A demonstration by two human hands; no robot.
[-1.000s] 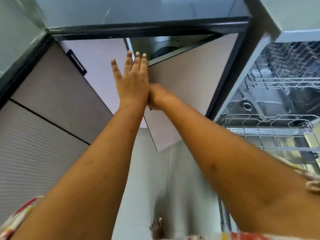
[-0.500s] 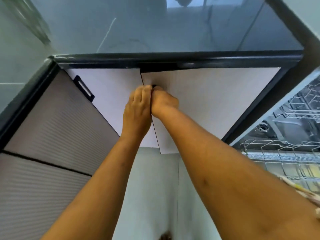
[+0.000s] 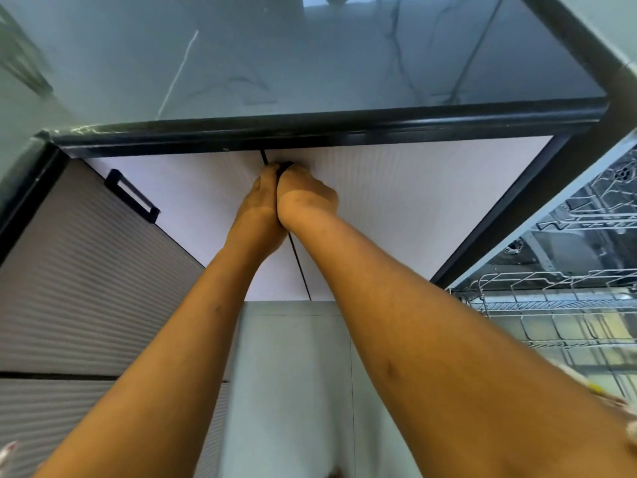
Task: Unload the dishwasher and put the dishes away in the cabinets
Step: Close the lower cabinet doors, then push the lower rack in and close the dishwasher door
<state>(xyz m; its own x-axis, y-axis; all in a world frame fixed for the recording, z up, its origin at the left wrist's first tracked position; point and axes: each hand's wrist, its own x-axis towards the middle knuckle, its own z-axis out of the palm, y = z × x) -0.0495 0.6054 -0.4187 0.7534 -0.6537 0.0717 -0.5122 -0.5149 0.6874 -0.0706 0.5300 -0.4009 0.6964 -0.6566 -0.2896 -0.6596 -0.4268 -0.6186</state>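
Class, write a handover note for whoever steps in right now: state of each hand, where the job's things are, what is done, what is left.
Left hand: against the left cabinet door by the seam; grip unclear.
Right hand: curled round the black handle of the right cabinet door.
Done: both doors look shut.
Dishwasher open at right; no dishes plainly visible in its wire racks.
Left: check racks, shut dishwasher.

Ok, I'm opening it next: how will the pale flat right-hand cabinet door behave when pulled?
Probably stiff: the pale cabinet door looks a flat rigid panel. Likely swings, since its small black handle, gripped by the right hand, sits by the centre seam.
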